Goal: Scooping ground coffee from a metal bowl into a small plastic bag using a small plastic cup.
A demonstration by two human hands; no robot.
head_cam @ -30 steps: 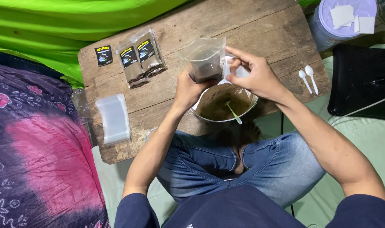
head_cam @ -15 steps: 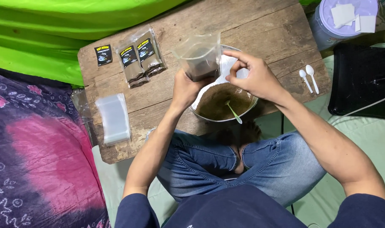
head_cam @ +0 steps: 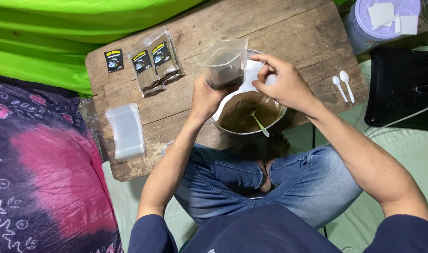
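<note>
My left hand (head_cam: pixel 206 98) grips a clear plastic pouch (head_cam: pixel 222 63) partly filled with dark brown powder, holding it upright over the wooden board (head_cam: pixel 293 35). My right hand (head_cam: pixel 283 83) hovers beside the pouch's open top, thumb and forefinger pinched together; nothing shows between them. Below both hands sits a metal bowl (head_cam: pixel 279 116) of brown powder with a pale green spoon (head_cam: pixel 260 124) resting in it.
Three filled, labelled pouches (head_cam: pixel 148 63) lie at the board's far left. A stack of empty clear pouches (head_cam: pixel 125 131) lies at the left. Two white spoons (head_cam: pixel 342 86) rest at the right edge. A lidded tub (head_cam: pixel 380 23) and a black tray (head_cam: pixel 404 89) stand to the right.
The pouch and both hands have lifted slightly away from me. My right fingers stay pinched by the pouch's top.
</note>
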